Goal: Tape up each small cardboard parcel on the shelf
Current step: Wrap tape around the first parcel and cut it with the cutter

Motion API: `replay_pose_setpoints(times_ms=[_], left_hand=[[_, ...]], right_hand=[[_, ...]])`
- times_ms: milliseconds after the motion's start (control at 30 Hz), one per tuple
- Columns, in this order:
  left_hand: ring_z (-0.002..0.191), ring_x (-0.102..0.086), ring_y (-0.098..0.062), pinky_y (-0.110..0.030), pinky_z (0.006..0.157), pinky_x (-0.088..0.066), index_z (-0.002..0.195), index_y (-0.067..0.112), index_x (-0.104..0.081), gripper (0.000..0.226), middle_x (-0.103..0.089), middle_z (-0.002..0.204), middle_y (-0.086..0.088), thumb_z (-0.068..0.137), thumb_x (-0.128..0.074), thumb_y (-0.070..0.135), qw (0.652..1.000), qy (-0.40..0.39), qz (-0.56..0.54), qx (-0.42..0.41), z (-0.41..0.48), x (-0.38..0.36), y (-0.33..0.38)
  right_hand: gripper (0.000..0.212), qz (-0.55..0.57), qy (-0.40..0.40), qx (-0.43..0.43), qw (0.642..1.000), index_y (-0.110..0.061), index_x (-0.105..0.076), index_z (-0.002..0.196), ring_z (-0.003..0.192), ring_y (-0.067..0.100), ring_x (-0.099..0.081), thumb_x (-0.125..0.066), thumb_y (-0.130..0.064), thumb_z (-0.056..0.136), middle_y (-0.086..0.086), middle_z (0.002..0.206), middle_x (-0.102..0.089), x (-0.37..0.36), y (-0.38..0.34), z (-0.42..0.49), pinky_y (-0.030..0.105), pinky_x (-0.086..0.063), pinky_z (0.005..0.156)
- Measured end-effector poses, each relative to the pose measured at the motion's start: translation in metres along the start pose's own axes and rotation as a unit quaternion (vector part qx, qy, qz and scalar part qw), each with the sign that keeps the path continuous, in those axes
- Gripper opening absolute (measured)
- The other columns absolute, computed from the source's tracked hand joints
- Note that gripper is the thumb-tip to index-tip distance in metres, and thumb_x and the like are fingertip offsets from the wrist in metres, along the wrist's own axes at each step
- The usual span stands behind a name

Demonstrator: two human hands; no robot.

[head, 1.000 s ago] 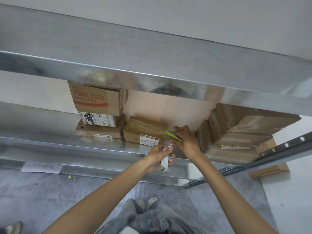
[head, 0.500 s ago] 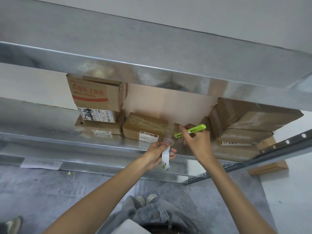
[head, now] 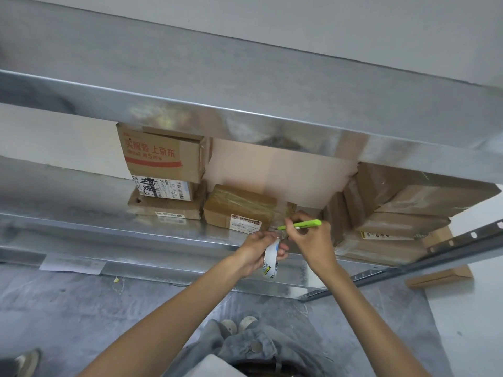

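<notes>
One green cutter [head: 299, 224] lower now, right grip [head: 313, 242] around it; left grip [head: 254, 250] around one tape roll [head: 270, 262].

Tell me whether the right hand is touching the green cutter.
Touching. The head view shows the right hand with its fingers pinched round the green cutter, no gap between them.

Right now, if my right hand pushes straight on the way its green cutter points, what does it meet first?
Probably the clear tape strip stretched from the tape roll in your left hand to the parcel. The green cutter in your right hand points left at it, though depth is unclear.
</notes>
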State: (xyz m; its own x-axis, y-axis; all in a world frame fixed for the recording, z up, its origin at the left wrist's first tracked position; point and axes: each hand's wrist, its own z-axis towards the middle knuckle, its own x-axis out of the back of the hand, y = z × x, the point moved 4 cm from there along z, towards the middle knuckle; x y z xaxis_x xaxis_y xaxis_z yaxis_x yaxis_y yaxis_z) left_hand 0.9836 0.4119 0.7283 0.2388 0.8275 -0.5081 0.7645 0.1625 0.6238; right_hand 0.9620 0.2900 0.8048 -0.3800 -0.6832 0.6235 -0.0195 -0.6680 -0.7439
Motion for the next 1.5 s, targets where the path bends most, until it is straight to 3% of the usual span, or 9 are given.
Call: replay_pose_setpoints(times_ms=[300, 400, 633, 800, 933, 1133, 1300, 1400, 1500], left_hand=[[0.051, -0.062, -0.016, -0.033, 0.069, -0.060, 0.102, -0.001, -0.050, 0.008, -0.067, 0.070, -0.016, 0.100, -0.046, 0.006, 0.999, 0.005, 0.041, -0.006, -0.002, -0.001, 0.004], [0.054, -0.065, -0.018, -0.037, 0.076, -0.057, 0.104, 0.002, -0.050, 0.009, -0.068, 0.071, -0.014, 0.101, -0.045, 0.008, 0.996, -0.003, 0.089, -0.005, -0.003, -0.002, 0.004], [0.050, -0.064, -0.019, -0.033, 0.066, -0.057, 0.094, 0.005, -0.053, 0.011, -0.067, 0.064, -0.011, 0.100, -0.044, 0.006, 0.991, 0.025, 0.133, -0.021, -0.003, -0.009, 0.003], [0.044, -0.056, -0.021, -0.027, 0.051, -0.051, 0.087, 0.005, -0.055, 0.015, -0.065, 0.067, -0.017, 0.098, -0.046, 0.004, 0.986, 0.083, 0.143, -0.037, -0.003, -0.012, 0.001], [0.047, -0.057, -0.022, -0.027, 0.055, -0.052, 0.091, 0.007, -0.057, 0.014, -0.067, 0.069, -0.015, 0.096, -0.044, 0.004, 0.979, 0.096, 0.175, -0.045, -0.001, -0.013, -0.002], [0.043, -0.058, -0.017, -0.024, 0.055, -0.055, 0.093, 0.007, -0.058, 0.009, -0.068, 0.068, -0.012, 0.094, -0.049, 0.009, 0.972, 0.108, 0.204, -0.047, -0.001, -0.017, -0.002], [0.041, -0.057, -0.019, -0.026, 0.052, -0.054, 0.089, 0.008, -0.056, 0.009, -0.067, 0.061, -0.012, 0.096, -0.052, 0.010, 0.978, 0.132, 0.150, -0.050, 0.001, -0.019, -0.008], [0.041, -0.057, -0.020, -0.030, 0.058, -0.056, 0.091, 0.007, -0.057, 0.005, -0.067, 0.062, -0.014, 0.095, -0.053, 0.009, 0.978, 0.145, 0.141, -0.050, 0.004, -0.021, -0.010], [0.041, -0.056, -0.019, -0.026, 0.051, -0.053, 0.095, 0.006, -0.058, 0.006, -0.066, 0.061, -0.013, 0.095, -0.052, 0.008, 0.977, 0.154, 0.142, -0.050, 0.005, -0.023, -0.010]], right_hand=[[0.018, -0.010, -0.017, -0.011, 1.000, -0.003, -0.060, 0.065, 0.051, 0.022, -0.049, -0.068, -0.005, 0.081, 0.007, 0.053, -0.057, -0.007, 0.008, 0.000, 0.017, -0.033, 0.049], [0.023, -0.031, -0.011, -0.019, 0.999, -0.005, -0.057, 0.062, 0.048, 0.012, -0.044, -0.068, -0.006, 0.081, 0.002, 0.047, -0.049, -0.005, 0.011, -0.002, 0.009, -0.028, 0.047], [0.023, -0.060, -0.033, -0.025, 0.997, -0.003, -0.059, 0.061, 0.045, -0.009, -0.047, -0.068, -0.005, 0.082, -0.008, 0.046, -0.039, -0.002, 0.001, -0.001, 0.004, -0.029, 0.047], [0.017, -0.049, -0.054, -0.049, 0.996, -0.005, -0.062, 0.068, 0.046, -0.004, -0.048, -0.067, -0.007, 0.084, -0.016, 0.045, -0.040, -0.001, 0.001, -0.004, 0.007, -0.031, 0.046], [0.015, -0.072, -0.051, -0.045, 0.995, -0.003, -0.062, 0.068, 0.047, -0.008, -0.049, -0.067, -0.005, 0.083, -0.009, 0.046, -0.041, 0.001, -0.001, -0.005, 0.006, -0.031, 0.046], [0.021, -0.124, -0.076, -0.066, 0.987, -0.004, -0.059, 0.068, 0.047, 0.018, -0.042, -0.063, -0.013, 0.086, 0.012, 0.056, -0.057, 0.001, -0.001, -0.006, 0.026, -0.031, 0.052], [0.033, -0.151, -0.123, -0.108, 0.975, -0.010, -0.042, 0.060, 0.050, 0.023, -0.034, -0.057, -0.017, 0.088, -0.001, 0.045, -0.033, 0.001, -0.003, 0.003, 0.027, -0.031, 0.055], [0.035, -0.158, -0.145, -0.110, 0.971, -0.015, -0.037, 0.058, 0.055, 0.025, -0.036, -0.056, -0.015, 0.086, 0.001, 0.049, -0.037, -0.001, -0.003, 0.008, 0.029, -0.034, 0.055], [0.032, -0.164, -0.154, -0.100, 0.969, -0.015, -0.037, 0.059, 0.054, 0.024, -0.040, -0.056, -0.010, 0.084, 0.002, 0.053, -0.041, 0.002, -0.001, 0.012, 0.030, -0.034, 0.052]])
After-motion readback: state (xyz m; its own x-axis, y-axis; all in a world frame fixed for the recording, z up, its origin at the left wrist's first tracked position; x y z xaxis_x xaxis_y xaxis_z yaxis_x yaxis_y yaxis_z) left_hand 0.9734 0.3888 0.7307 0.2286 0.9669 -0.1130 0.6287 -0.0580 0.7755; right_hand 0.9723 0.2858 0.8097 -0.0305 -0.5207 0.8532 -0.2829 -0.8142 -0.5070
